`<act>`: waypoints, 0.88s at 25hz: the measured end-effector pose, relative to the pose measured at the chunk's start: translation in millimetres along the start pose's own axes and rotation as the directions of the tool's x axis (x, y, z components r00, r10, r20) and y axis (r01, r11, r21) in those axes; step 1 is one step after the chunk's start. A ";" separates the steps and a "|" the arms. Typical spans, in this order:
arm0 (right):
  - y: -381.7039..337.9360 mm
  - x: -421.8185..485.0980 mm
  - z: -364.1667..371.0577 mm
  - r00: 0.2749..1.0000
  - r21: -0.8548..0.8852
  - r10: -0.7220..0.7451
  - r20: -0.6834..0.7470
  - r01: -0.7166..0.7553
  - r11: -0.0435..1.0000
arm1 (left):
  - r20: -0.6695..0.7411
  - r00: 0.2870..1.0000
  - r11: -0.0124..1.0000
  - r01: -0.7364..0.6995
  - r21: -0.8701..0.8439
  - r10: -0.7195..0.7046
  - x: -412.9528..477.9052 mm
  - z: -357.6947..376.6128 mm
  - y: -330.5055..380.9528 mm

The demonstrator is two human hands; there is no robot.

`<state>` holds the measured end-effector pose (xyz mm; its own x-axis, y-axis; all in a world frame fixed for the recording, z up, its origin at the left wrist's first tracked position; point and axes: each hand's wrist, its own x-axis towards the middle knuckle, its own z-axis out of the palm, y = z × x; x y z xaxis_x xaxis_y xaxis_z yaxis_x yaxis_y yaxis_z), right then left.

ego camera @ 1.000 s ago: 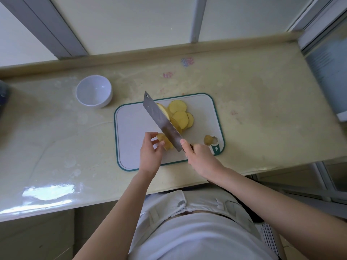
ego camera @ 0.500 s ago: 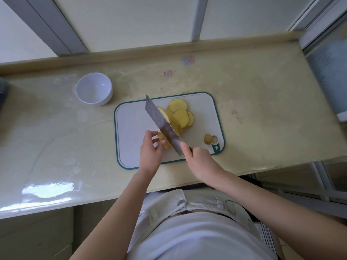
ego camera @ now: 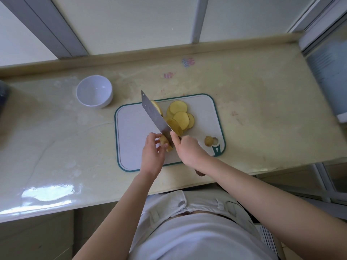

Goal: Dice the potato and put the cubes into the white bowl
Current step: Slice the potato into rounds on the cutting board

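On the white, green-rimmed cutting board point(ego camera: 131, 139) lies a pile of several round yellow potato slices point(ego camera: 180, 115). My left hand point(ego camera: 152, 152) pinches the small remaining potato end point(ego camera: 165, 142) near the board's front. My right hand point(ego camera: 187, 149) grips the handle of a cleaver point(ego camera: 154, 115), forefinger along the blade, which stands on edge against the potato end. One slice leans on the blade's far side. A small potato end cap point(ego camera: 208, 141) lies by the board's handle hole. The white bowl point(ego camera: 94, 91) stands empty to the back left of the board.
The pale counter point(ego camera: 262, 109) runs to a raised back ledge under a window. A dark object point(ego camera: 2, 91) shows at the far left edge, and a grey-blue container point(ego camera: 332, 72) stands at the right. The counter's front edge is just below the board.
The cleaver has shifted slightly toward me along the potato end between cuts. My left hand has stayed on the potato piece. The slice pile and bowl have not moved.
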<state>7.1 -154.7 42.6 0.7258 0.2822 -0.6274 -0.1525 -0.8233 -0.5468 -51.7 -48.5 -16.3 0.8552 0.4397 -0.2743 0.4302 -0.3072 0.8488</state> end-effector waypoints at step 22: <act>30.5 -8.1 19.0 1.000 0.014 -0.012 -0.027 0.012 1.000 | 0.027 1.000 0.999 0.010 -0.034 -0.009 8.2 -2.2 -9.0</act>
<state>-16.2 -172.8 20.4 0.7451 0.2789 -0.6058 -0.1531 -0.8126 -0.5624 -49.2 -40.3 -25.1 0.8586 0.4197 -0.2944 0.4290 -0.2738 0.8608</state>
